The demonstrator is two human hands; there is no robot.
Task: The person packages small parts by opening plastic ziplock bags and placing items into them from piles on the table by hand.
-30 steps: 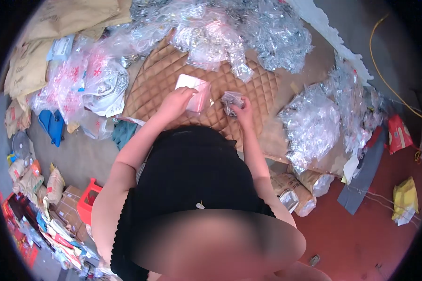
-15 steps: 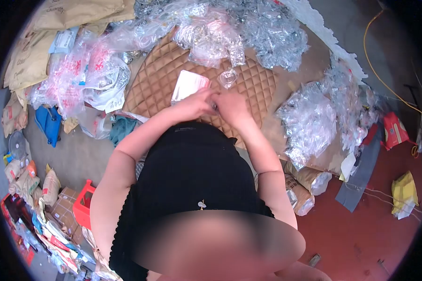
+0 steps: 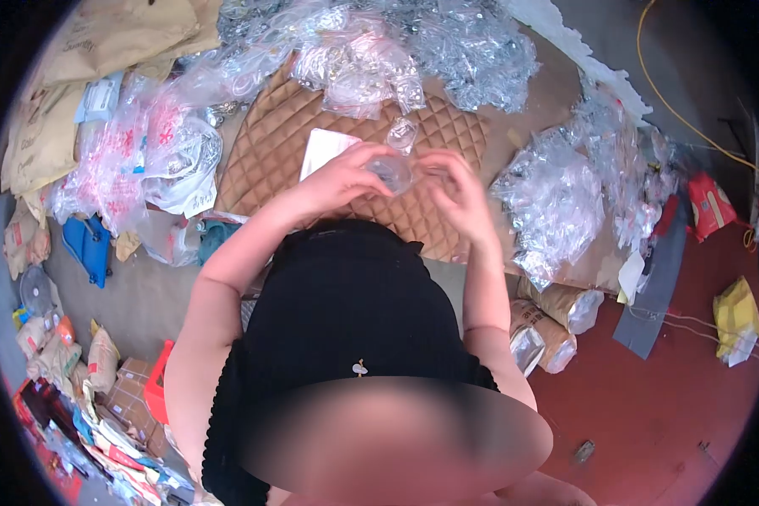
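My left hand (image 3: pixel 350 179) is closed on the edge of a small clear plastic bag (image 3: pixel 391 174) over the brown quilted mat (image 3: pixel 266 139). To the right of the bag, my right hand (image 3: pixel 457 192) has its fingers apart, with nothing seen between them. A white and pink stack (image 3: pixel 322 152) lies on the mat, partly hidden behind my left hand. Just above the bag is another small clear packet (image 3: pixel 402 133), lying on the mat.
Piles of clear bags lie at the back (image 3: pixel 472 59) and on the right (image 3: pixel 557 198). Pink-printed plastic bags (image 3: pixel 143 152) and brown paper sacks (image 3: pixel 42 139) are at the left. A red stool (image 3: pixel 155 384) stands lower left.
Both hands were apart, then came together over the mat. Now my right hand has moved away to the right and opened, and the clear bag shows in my left hand.
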